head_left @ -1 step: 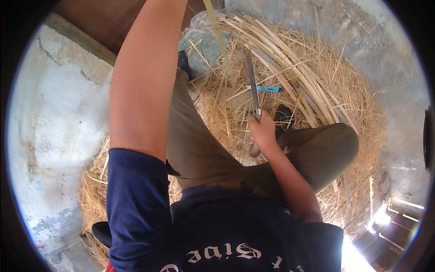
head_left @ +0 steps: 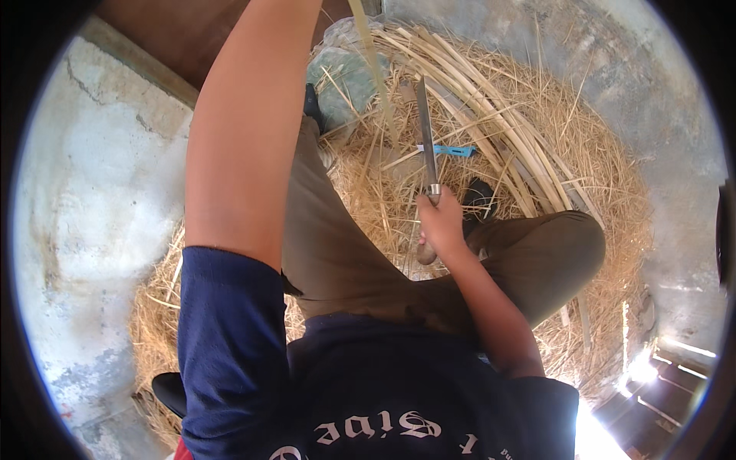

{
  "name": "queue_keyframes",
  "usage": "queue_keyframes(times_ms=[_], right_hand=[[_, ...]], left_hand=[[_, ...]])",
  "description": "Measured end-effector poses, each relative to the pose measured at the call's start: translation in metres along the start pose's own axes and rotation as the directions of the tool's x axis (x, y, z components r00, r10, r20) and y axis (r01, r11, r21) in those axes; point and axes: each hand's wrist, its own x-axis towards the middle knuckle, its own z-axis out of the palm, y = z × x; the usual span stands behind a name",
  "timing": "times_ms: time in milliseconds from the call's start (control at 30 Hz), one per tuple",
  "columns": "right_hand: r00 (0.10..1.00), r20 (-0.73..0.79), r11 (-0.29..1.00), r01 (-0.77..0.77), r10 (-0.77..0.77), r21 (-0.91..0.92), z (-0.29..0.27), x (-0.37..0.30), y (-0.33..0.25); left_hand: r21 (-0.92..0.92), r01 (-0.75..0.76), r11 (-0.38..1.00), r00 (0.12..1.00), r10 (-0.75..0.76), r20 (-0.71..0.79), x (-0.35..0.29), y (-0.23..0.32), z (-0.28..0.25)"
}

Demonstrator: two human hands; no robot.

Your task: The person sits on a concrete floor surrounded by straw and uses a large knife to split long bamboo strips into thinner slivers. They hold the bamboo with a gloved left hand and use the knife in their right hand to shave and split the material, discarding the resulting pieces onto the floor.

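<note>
My right hand is closed around the wooden handle of a long knife, its narrow metal blade pointing away from me over the straw. A light blue cutter lies behind the blade on the straw. My left arm is raised and runs out past the top edge, so my left hand is out of view. Near that arm, a thin pale strip comes down from the top edge toward the straw; what holds its upper end is hidden.
Long split strips lie in a curved bundle at the far right. Loose straw-like shavings cover the floor around my legs. A greenish stone-like block sits by my left foot. Worn walls stand close on both sides.
</note>
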Motion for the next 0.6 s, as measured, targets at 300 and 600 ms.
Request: queue_keyframes(times_ms=[300,600], right_hand=[[0.995,0.005,0.986,0.096,-0.096,-0.136,-0.002,0.006,0.006],[1.0,0.023,0.991,0.012,-0.009,-0.137,-0.001,-0.004,0.001]], left_hand=[[0.166,-0.093,0.982,0.994,0.102,-0.047,-0.001,0.0,-0.013],[0.12,0.026,0.992,0.997,-0.017,-0.072,-0.012,0.02,-0.029]])
